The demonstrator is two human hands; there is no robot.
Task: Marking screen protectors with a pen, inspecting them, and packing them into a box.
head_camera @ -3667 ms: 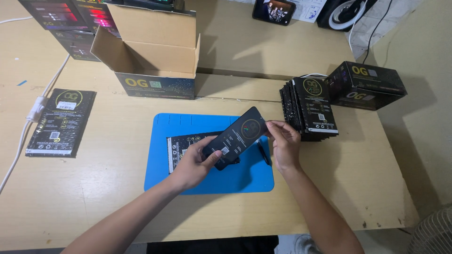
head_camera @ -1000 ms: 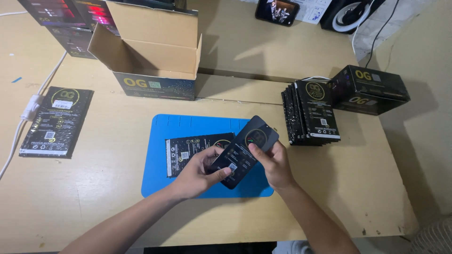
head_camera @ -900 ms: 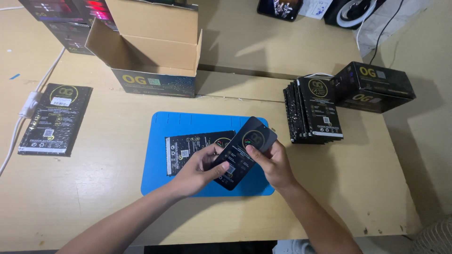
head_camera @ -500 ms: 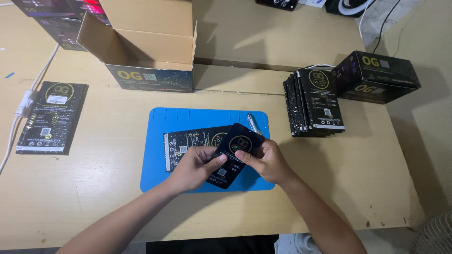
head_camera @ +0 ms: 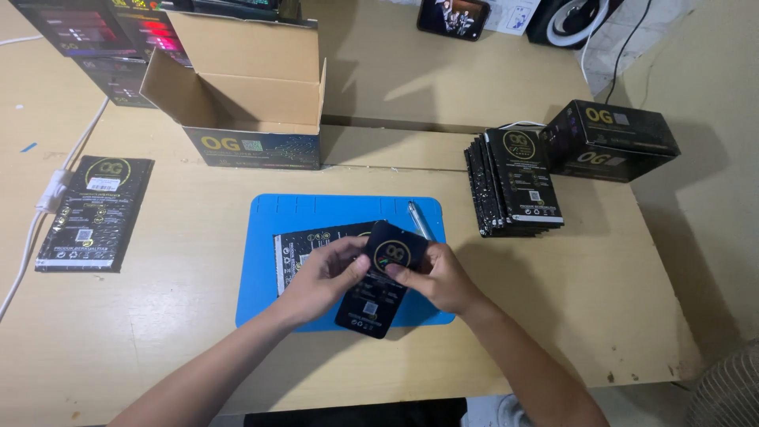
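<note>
Light wooden table (head_camera: 198, 348); open brown cardboard box (head_camera: 245, 95) at rear; blue rectangular rubber mat (head_camera: 265, 261); stack of flat black packets (head_camera: 514, 182) to the right. Left hand (head_camera: 324, 277) and right hand (head_camera: 439, 277) were clamped on one black flat packet (head_camera: 379, 289) above the mat.

Pale wooden bench (head_camera: 617, 285), scuffed at near right corner; beige floor (head_camera: 711, 198) beyond; hard overhead light, sharp shadows
</note>
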